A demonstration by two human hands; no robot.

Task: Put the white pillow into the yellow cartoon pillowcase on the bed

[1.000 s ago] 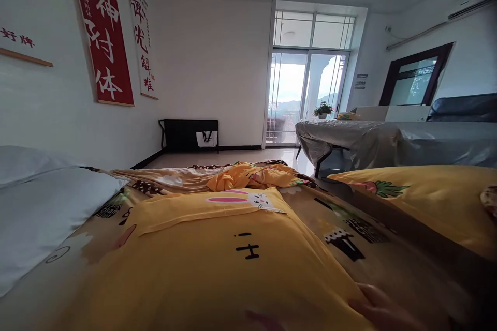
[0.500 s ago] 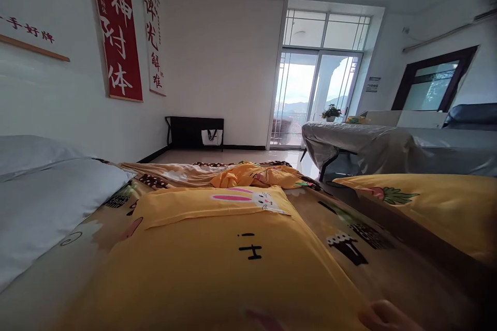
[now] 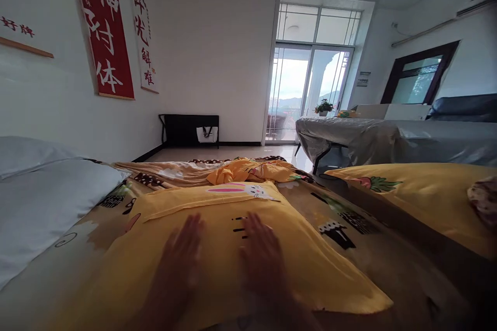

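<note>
A yellow pillow (image 3: pixel 221 248) with a rabbit print at its far end and black lettering lies flat in front of me on a patterned blanket (image 3: pixel 306 207). My left hand (image 3: pixel 180 248) is over the pillow's left-middle part, fingers stretched out and pointing away. My right hand (image 3: pixel 264 253) is beside it over the lettering, partly covering it, fingers also extended. Both hands are blurred by motion, and neither grips the fabric. Whether the palms press on the pillow or hover just above it I cannot tell.
White pillows (image 3: pixel 50 201) lie at the left. Bunched yellow cloth (image 3: pixel 252 169) sits beyond the pillow. Another yellow pillow (image 3: pixel 423 196) is at the right. Farther back stand a plastic-covered table (image 3: pixel 349 137), a black folded item (image 3: pixel 178 132) by the wall and a glass door (image 3: pixel 291 93).
Both hands have come onto the middle of the pillow; earlier only part of one hand showed at its lower right corner. The view has shifted slightly to the right.
</note>
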